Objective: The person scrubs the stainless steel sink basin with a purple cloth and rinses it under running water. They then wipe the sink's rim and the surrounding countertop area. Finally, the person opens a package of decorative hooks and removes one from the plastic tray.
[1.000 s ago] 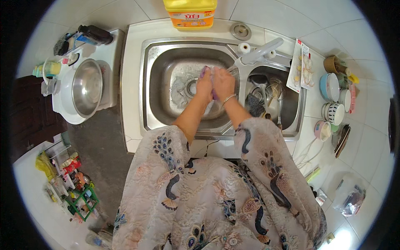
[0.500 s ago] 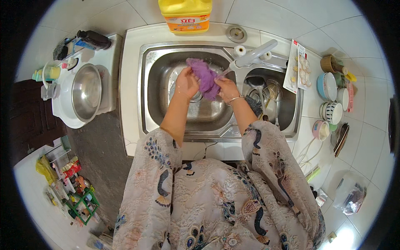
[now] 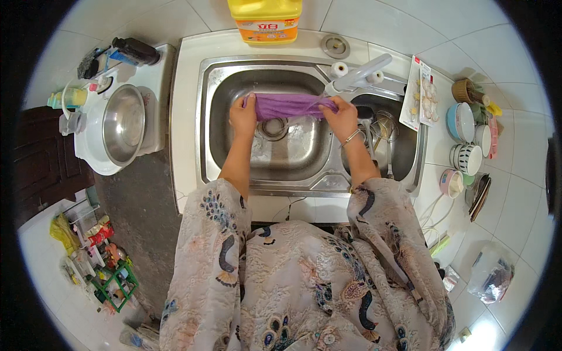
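A purple cloth (image 3: pixel 288 106) is stretched between my two hands over the large basin of the steel sink (image 3: pixel 234 169). My left hand (image 3: pixel 243 117) pinches its left end, thumb on top. At the other end, my right hand (image 3: pixel 341 119) grips the cloth, a bracelet on that wrist. The cloth hangs as a folded, roughly level band above the drain (image 3: pixel 273 127). Just behind my right hand is the pale faucet (image 3: pixel 358 75), its spout pointing up to the right.
The smaller basin on the right holds a wire strainer (image 3: pixel 383 126) and other utensils. A yellow jug (image 3: pixel 268 23) stands behind the sink. Stacked bowls (image 3: pixel 462 155) line the right counter. To the left, a metal basin (image 3: pixel 123 125) rests on a white one.
The cloth was bunched and tilted between my hands; now it is spread out into a level band. My hands have moved apart, the left one leftward and the right one rightward.
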The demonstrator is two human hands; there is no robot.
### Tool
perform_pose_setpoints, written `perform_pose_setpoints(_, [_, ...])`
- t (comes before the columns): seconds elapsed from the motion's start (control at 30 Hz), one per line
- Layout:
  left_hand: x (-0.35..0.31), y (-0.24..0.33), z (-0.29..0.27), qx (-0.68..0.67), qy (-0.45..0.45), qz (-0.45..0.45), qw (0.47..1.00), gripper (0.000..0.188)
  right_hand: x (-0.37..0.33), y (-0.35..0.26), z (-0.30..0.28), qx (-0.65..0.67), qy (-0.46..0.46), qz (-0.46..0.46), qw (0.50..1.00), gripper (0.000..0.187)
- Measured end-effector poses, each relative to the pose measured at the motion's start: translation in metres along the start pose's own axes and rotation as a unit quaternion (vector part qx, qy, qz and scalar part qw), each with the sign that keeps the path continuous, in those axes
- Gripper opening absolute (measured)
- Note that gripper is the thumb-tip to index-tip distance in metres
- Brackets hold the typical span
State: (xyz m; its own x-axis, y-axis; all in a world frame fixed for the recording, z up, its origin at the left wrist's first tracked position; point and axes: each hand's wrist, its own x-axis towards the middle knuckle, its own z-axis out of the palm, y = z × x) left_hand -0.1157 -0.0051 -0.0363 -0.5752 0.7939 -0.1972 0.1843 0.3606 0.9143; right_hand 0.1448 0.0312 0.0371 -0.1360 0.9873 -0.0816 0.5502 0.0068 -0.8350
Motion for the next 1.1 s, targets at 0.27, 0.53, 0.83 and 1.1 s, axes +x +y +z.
perform_pose_setpoints(0.27, [-0.048, 0.037, 0.043, -0.496, -0.252, -0.335, 0.761, 0.033, -0.031, -0.012, 0.053, 0.256, -0.064, -0.117, 0.957, 0.02])
perform_pose_setpoints(0.53, [-0.069, 0.045, 0.042, -0.569, -0.309, -0.331, 0.687, 0.038, -0.011, -0.034, 0.019, 0.464, -0.116, 0.31, 0.821, 0.02])
perform_pose_setpoints(0.83, [-0.06, 0.05, 0.036, -0.57, -0.206, -0.372, 0.703, 0.037, -0.029, -0.025, 0.048, 0.214, 0.01, -0.078, 0.974, 0.011])
perform_pose_setpoints(1.1, [-0.071, 0.033, 0.089, -0.431, -0.137, -0.296, 0.841, 0.056, -0.005, -0.009, 0.062, -0.112, 0.05, 0.001, 0.992, 0.031])
